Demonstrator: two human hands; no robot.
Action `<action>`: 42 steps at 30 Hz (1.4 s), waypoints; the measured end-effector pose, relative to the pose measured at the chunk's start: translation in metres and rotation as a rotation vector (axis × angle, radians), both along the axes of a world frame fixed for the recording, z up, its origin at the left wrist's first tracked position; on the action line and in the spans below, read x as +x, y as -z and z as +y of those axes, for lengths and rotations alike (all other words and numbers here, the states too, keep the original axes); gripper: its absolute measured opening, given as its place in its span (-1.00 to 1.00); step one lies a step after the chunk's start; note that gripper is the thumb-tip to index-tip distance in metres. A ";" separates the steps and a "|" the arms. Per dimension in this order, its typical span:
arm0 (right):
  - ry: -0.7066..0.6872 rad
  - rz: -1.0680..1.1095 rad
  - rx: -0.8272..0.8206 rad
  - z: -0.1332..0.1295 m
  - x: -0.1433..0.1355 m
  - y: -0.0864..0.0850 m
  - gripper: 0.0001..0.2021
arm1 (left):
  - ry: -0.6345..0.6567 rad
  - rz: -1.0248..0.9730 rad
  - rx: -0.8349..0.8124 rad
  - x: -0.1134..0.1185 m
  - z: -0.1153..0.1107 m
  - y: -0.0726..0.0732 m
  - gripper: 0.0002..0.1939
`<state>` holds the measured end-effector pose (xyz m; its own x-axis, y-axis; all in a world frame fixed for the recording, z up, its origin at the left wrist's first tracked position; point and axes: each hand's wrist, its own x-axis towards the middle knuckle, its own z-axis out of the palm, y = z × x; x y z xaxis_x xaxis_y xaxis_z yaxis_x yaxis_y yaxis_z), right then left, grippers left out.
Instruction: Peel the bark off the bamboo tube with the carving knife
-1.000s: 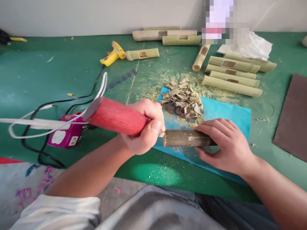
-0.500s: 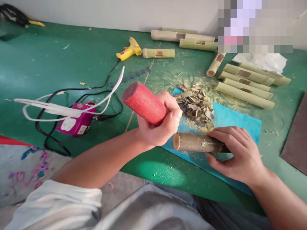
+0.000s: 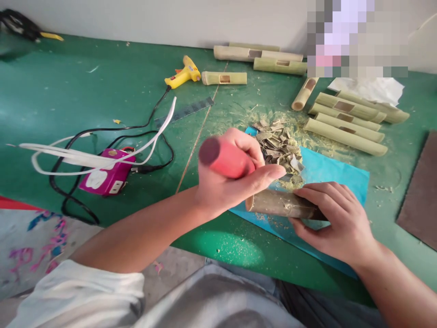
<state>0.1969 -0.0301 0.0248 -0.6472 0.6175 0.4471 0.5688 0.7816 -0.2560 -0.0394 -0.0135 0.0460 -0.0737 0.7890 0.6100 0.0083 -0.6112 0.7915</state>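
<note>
My left hand is closed round a thick red wooden handle, its blunt end tilted up toward me. The working end of this tool is hidden behind the fingers. Below and to the right lies a brown bamboo tube, its hollow end partly behind my left hand. Fingers above and thumb below, my right hand grips the tube's right part. The tube rests on a blue sheet. Just beyond it is a heap of bark-like bamboo chips with pale sawdust around it.
A yellow glue gun lies at the back. Left of my arm are a magenta power socket box and a white cable. Several cut green bamboo tubes lie back right, near white paper. A brown board lies far right.
My left hand has moved right and slightly down with the red handle, and its thumb has stretched out. My right hand and the bamboo tube stay almost in place.
</note>
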 end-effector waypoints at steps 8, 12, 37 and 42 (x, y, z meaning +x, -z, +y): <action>0.006 0.007 -0.008 0.000 0.000 0.001 -0.66 | 0.023 -0.116 -0.063 -0.002 0.001 0.000 -0.42; 0.019 0.000 -0.018 0.001 0.002 0.001 -0.66 | -0.004 -0.119 -0.014 -0.001 -0.002 0.004 -0.53; -0.024 -0.020 -0.007 0.001 0.004 -0.001 -0.67 | 0.172 -0.057 -0.243 0.000 -0.001 0.000 -0.70; -0.011 -0.024 -0.014 0.001 0.005 0.002 -0.65 | 0.181 -0.037 -0.225 0.000 -0.003 -0.001 -0.65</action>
